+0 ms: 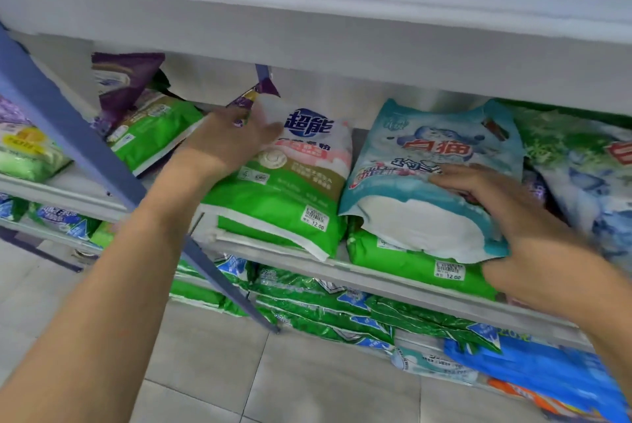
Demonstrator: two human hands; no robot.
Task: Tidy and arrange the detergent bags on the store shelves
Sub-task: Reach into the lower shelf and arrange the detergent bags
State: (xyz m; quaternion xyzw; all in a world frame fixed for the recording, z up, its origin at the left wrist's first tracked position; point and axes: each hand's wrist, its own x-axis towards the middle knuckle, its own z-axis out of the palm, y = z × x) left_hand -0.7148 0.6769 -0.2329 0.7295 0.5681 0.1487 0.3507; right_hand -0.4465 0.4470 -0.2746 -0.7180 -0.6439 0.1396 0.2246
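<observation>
On the middle shelf (393,280) a green and white detergent bag (284,197) lies on top of a stack. My left hand (225,140) rests on its upper left part, fingers stretched toward the white top near the corner of a purple bag (251,97). To the right, a light-blue bag (427,162) lies tilted on another green bag (403,258). My right hand (496,207) holds the light-blue bag at its lower right, fingers spread on its face and thumb under its bottom edge.
More green and purple bags (150,128) lean at the back left, and green-blue bags (581,162) are piled at the right. A blue-grey shelf upright (68,135) slants across the left. The bottom shelf holds several green bags (325,306) and a blue one (533,368). The upper shelf (342,29) overhangs.
</observation>
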